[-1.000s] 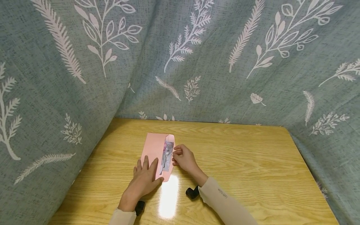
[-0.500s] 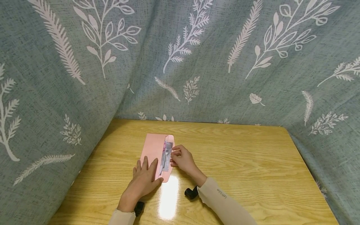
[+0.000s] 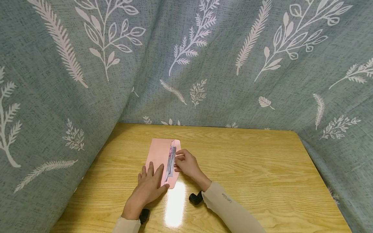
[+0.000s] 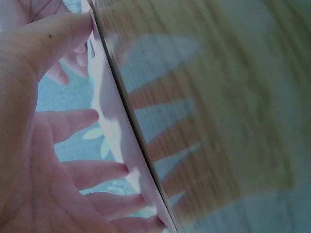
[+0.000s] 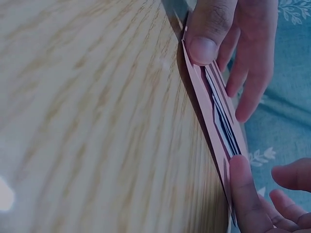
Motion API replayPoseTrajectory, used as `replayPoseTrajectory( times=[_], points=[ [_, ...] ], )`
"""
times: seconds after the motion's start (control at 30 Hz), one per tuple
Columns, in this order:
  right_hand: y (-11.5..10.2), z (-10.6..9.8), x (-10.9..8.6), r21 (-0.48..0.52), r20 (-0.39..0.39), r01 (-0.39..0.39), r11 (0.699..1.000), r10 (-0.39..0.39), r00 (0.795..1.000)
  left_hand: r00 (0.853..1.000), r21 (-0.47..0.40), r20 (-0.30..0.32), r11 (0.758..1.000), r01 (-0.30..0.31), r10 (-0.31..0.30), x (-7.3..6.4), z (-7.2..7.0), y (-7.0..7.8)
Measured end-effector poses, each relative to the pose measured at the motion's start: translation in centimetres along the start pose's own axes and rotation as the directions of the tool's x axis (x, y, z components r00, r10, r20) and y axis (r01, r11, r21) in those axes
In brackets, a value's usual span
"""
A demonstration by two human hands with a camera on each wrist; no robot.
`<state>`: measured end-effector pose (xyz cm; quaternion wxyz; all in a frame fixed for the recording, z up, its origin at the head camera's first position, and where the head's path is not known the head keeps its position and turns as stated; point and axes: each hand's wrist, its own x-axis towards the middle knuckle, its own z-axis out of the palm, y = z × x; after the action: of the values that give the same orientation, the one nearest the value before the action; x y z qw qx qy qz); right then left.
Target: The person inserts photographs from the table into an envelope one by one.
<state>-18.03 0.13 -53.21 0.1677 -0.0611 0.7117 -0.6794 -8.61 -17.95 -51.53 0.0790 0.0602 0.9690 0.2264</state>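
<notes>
A pink envelope (image 3: 158,149) lies on the wooden table, its flap unfolded to the right. Grey printed cards (image 3: 172,161) with a touch of magenta stick partly out of its mouth. My left hand (image 3: 149,185) rests on the envelope's lower part, fingers spread and thumb near the mouth's lower end. At the cards' outer edge, my right hand (image 3: 188,164) touches them with its fingertips over the flap. Seen edge-on in the right wrist view, several thin layers (image 5: 224,116) lie in the envelope's mouth; one right-hand finger (image 5: 243,187) presses at their edge, the others apart from them.
The table (image 3: 247,168) has a wood-grain top with a bright light reflection in front of the envelope. A green-blue curtain (image 3: 227,90) with white leaf prints hangs behind and at both sides. Black wrist cameras (image 3: 196,198) sit at both wrists.
My right hand has moved slightly left, and the cards have slid further into the envelope, so a narrower strip shows. My left hand stays in place on the envelope.
</notes>
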Motion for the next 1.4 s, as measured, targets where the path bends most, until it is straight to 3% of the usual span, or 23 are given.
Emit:
replayPoseTrajectory(
  times=[0.67,0.9,1.4],
  points=[
    [-0.4,0.9,0.5,-0.027,-0.011,-0.01,1.0,0.01,1.0,1.0,0.016,0.007,1.0,-0.01,0.01,0.1,-0.1,0.0],
    [-0.4,1.5,0.3,-0.032,-0.019,0.027,0.999,-0.027,0.999,1.0,0.007,-0.007,1.0,-0.024,0.024,0.0,-0.1,0.0],
    [0.0,1.6,0.4,-0.168,0.0,0.088,0.982,-0.089,0.996,1.0,-0.003,0.0,1.0,0.006,-0.006,0.0,-0.2,0.0]
  ],
)
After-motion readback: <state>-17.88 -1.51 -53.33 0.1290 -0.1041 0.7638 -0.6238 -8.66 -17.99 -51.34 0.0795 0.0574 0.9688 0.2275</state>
